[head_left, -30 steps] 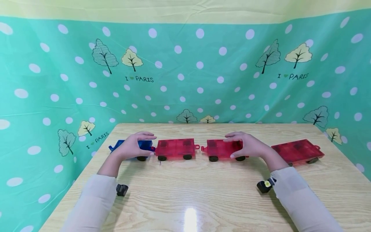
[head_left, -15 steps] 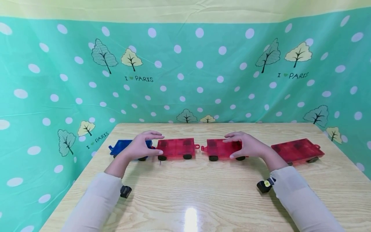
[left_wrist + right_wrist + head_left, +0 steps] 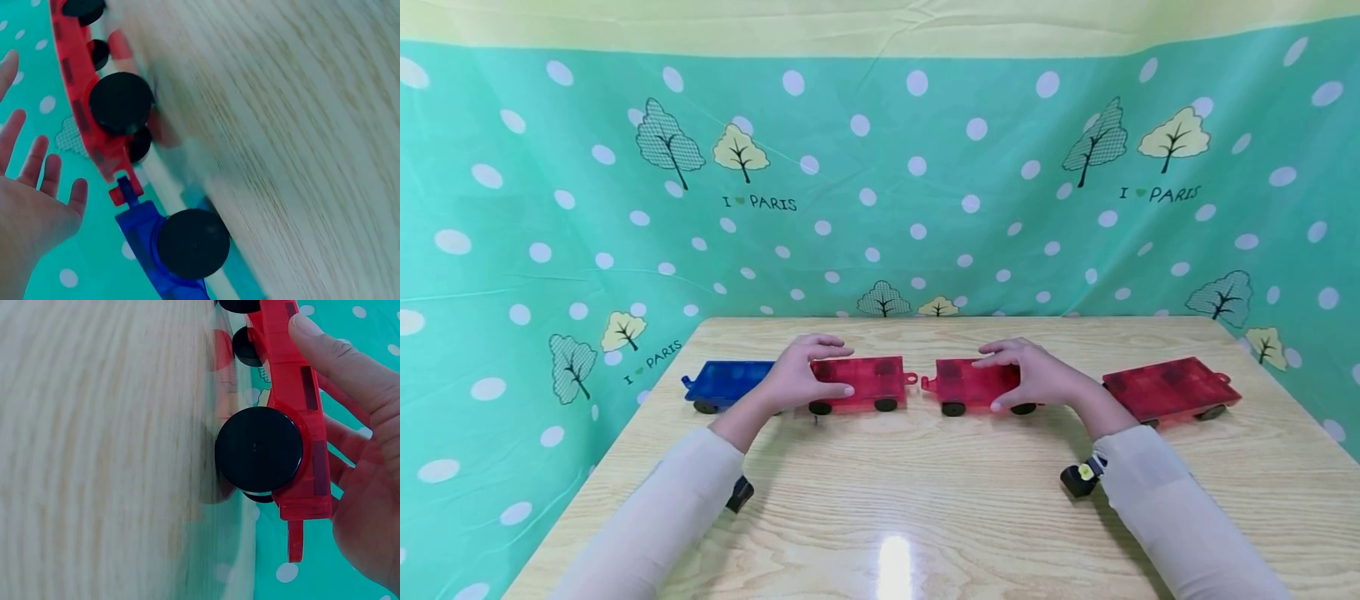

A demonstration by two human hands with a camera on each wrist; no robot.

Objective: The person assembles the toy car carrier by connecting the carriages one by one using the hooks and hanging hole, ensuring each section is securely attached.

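Two red toy train cars sit in a row on the table. My left hand [image 3: 797, 375] hovers over the near end of the left red car [image 3: 880, 383], fingers and thumb spread. The left wrist view shows this hand [image 3: 37, 212] apart from the car's side. That car is hooked to a blue toy train car [image 3: 718, 383], partly hidden behind my left forearm. My right hand [image 3: 1037, 379] holds the right red car [image 3: 966, 383] by its right end, thumb [image 3: 331, 350] on the near side, fingers behind it. A small gap separates the loop and hook between the red cars.
Another red toy train car [image 3: 1172, 387] stands angled at the right, partly behind my right forearm. The wooden table [image 3: 880, 483] ends at a green polka-dot cloth [image 3: 880, 242] hanging behind. Small black cameras sit at both wrists.
My left hand has moved right, from over the blue car's end to over the left red car. The right hand and the cars stay nearly where they were.
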